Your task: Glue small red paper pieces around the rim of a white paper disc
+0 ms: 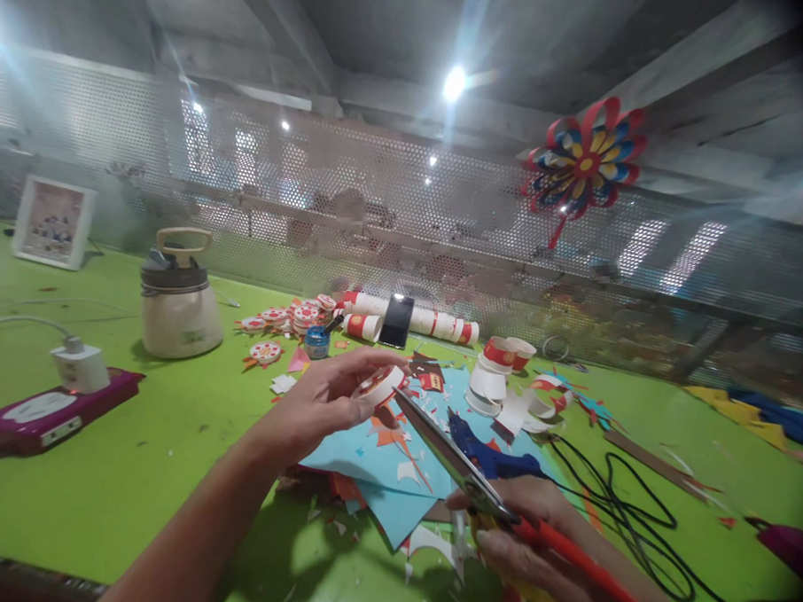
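My left hand (316, 400) pinches a cut piece of a white and red paper cup (380, 388) between thumb and fingers, above the middle of the table. Scissors (444, 441) with red handles are in my right hand (541, 530), their blades pointing up and to the left. The blade tips meet the near edge of the cup piece in the view, and the blades look nearly closed. Below lie light blue paper sheets (352, 458) with orange and white scraps on them. A blue glue gun (491, 452) rests just beyond my right hand.
Behind are stacked paper cups (435, 322), a phone (397, 322), a small blue jar (316, 343) and several red-and-white discs (305, 314). Cut cups (489, 386) stand to the right, near a looped black cable (616, 496). At left are a jug (180, 311) and power strip (60, 412).
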A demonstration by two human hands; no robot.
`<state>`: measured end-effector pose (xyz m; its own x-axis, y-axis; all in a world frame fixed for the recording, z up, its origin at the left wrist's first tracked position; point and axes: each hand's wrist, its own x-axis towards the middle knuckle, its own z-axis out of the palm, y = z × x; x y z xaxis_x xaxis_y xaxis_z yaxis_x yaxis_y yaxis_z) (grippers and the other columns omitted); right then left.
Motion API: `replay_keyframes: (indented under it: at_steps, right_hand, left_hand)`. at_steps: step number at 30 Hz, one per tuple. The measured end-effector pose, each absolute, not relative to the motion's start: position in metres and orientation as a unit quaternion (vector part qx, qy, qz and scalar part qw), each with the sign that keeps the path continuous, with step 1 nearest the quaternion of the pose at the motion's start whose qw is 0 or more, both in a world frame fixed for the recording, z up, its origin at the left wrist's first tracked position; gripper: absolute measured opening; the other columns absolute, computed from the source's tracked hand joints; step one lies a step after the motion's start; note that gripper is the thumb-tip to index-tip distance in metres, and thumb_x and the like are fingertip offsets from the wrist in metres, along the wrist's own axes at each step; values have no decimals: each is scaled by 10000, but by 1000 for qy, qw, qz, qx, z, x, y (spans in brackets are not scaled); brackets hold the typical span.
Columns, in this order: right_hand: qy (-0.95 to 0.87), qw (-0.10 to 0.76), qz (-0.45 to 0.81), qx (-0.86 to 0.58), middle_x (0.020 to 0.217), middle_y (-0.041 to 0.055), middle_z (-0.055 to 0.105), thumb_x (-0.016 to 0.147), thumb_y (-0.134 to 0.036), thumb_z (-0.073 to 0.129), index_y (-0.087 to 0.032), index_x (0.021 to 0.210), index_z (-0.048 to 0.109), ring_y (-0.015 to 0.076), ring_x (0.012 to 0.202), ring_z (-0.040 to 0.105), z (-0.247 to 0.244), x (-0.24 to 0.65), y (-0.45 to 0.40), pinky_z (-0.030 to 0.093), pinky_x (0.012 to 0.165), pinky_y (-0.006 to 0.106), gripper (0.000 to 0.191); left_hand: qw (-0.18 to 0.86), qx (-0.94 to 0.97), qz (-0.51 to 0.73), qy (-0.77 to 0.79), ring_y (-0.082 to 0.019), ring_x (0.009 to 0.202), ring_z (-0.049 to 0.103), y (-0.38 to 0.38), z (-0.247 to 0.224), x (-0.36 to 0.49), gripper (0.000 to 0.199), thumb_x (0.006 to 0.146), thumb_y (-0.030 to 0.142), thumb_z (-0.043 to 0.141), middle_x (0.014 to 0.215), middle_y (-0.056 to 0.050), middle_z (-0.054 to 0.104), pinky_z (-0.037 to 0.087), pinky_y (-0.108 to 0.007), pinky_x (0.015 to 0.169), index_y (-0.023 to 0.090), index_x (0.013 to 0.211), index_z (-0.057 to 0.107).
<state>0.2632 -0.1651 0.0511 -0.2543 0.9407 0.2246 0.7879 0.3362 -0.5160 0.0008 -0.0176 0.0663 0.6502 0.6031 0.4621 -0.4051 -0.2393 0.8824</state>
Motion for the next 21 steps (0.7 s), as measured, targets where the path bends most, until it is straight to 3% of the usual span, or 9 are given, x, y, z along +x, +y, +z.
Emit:
replay_keyframes:
  at_steps: [11, 16, 21]
  right_hand:
    - [-784, 273, 188, -525, 939, 41, 770, 893, -409, 577, -270, 1009, 749, 196, 791, 711, 61, 251, -158, 547, 678, 277, 250]
    - [-789, 255, 179, -529, 823, 28, 744, 878, -362, 600, -266, 1071, 733, 175, 701, 680, 59, 254, -155, 544, 588, 252, 253]
    - [-786, 267, 140, -540, 852, 31, 742, 885, -361, 604, -283, 1177, 690, 164, 650, 666, 45, 263, -154, 561, 592, 262, 314]
  left_hand:
    - [631, 653, 415, 61, -268, 919, 657, -16, 66, 2, 437, 759, 312, 734, 1169, -127, 665, 571, -422, 765, 213, 1179, 666]
    - [637, 652, 406, 68, -259, 877, 676, -15, 66, 1, 458, 747, 301, 751, 1044, -116, 706, 560, -410, 762, 196, 1181, 650]
    - [629, 646, 422, 89, -249, 863, 670, -16, 65, 1, 468, 755, 290, 748, 962, -98, 695, 540, -412, 771, 186, 1187, 602]
